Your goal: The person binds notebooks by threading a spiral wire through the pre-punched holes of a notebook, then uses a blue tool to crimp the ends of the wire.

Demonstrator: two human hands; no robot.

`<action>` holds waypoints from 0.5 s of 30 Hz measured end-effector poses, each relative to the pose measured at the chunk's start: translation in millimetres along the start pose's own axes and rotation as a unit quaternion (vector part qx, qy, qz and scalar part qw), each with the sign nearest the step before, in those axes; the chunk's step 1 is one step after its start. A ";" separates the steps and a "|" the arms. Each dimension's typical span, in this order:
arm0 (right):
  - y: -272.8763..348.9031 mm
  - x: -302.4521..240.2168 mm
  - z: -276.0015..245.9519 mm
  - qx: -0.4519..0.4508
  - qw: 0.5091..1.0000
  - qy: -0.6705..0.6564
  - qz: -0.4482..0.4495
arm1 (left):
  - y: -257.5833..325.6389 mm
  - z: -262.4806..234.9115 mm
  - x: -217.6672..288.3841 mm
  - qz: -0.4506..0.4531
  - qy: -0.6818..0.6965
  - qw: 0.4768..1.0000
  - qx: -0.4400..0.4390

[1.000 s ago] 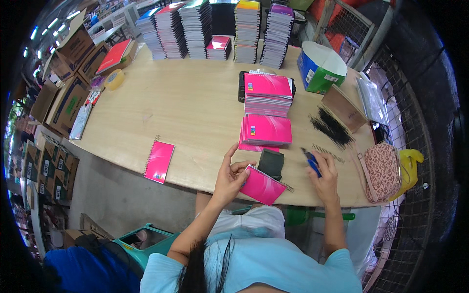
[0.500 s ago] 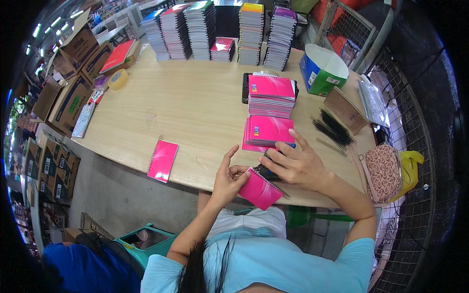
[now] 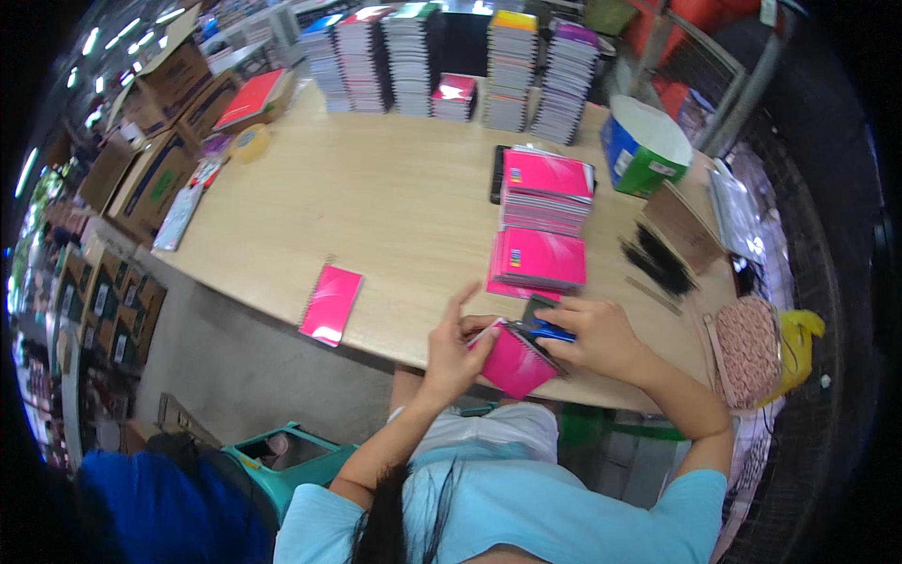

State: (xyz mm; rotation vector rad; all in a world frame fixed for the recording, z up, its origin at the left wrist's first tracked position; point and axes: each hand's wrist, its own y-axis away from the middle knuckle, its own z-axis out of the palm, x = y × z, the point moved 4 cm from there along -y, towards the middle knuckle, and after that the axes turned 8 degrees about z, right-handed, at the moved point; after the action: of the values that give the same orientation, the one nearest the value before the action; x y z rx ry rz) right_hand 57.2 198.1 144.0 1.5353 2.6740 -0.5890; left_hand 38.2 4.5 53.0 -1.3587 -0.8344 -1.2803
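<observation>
My left hand (image 3: pixel 453 357) holds a small pink spiral notebook (image 3: pixel 517 367) tilted at the table's near edge, thumb on its cover and forefinger raised. A dark wire coil runs along the notebook's upper edge. In my right hand (image 3: pixel 603 336) is a pair of blue-handled pliers (image 3: pixel 552 332), its nose at the coil's end by my left fingers; the tip is blurred. Just beyond my hands, a dark flat piece (image 3: pixel 537 308) lies partly hidden. Farther off stand two piles of pink notebooks, a nearer pile (image 3: pixel 540 256) and a farther pile (image 3: pixel 548 174).
A single pink spiral notebook (image 3: pixel 331 303) lies left on the table (image 3: pixel 395 207). Tall notebook stacks (image 3: pixel 411 61) line the back. At right are a green-blue carton (image 3: pixel 648 146), loose black coils (image 3: pixel 658 260), a brown board (image 3: pixel 684 226) and a patterned pouch (image 3: pixel 747 350). Cardboard boxes (image 3: pixel 155 183) stand left.
My right hand has come down with the pliers, bringing them to the coil end beside my left fingers. The whole view has shifted slightly; the held notebook stays in my left hand.
</observation>
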 end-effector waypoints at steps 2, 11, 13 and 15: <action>5.3 10.8 7.6 -0.137 0.959 -0.166 0.184 | 3.9 1.2 -4.0 0.040 -0.097 0.994 -0.015; 51.8 40.2 -14.3 0.082 0.915 -0.252 0.303 | -84.2 -152.9 20.1 0.156 -0.575 0.794 -0.118; 73.8 56.1 -2.8 0.095 0.914 -0.223 0.324 | -86.8 -189.8 -4.8 0.146 -0.585 0.785 -0.144; 97.3 67.8 10.9 0.106 0.908 -0.193 0.356 | -84.8 -196.6 -12.8 0.088 -0.598 0.773 -0.192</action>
State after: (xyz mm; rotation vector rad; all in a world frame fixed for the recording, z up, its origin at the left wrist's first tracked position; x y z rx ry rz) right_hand 101.0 294.9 90.3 2.0100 1.6373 -1.0021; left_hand -92.7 -164.6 36.7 -2.5774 -1.2423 -0.2748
